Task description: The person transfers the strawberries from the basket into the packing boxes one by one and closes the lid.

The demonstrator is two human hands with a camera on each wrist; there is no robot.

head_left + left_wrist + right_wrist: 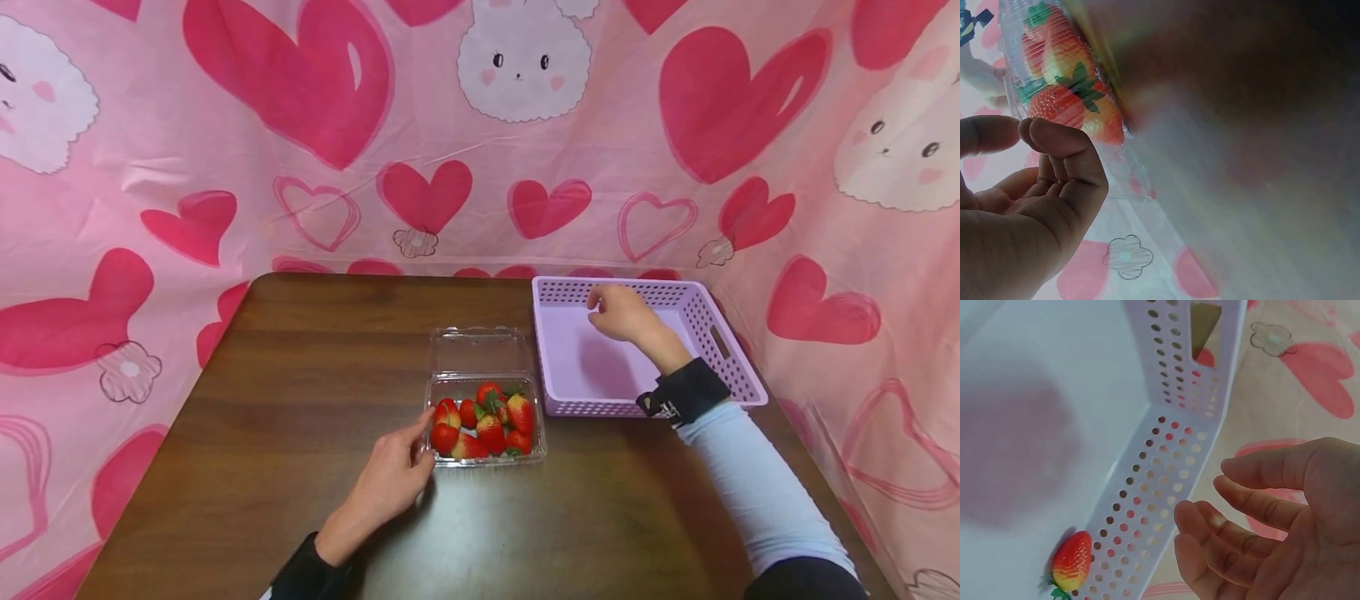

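Note:
A clear plastic clamshell box [485,463] lies on the table with its lid [480,350] folded back, holding several red and yellowish strawberries [491,433]. At its near left side, my left hand [386,479] pinches the rim between thumb and forefinger; the left wrist view shows these fingertips together against the box's edge. My right hand [621,312] hovers over the lilac basket [570,350], its fingers loosely bent and nothing between them. One strawberry [1072,561] lies on the basket floor against a perforated wall in the right wrist view; the head view does not show it.
The brown wooden table [300,375] carries the box and, right beside it, the basket. A pink curtain [420,100] with hearts and rabbits hangs behind the table and along both sides.

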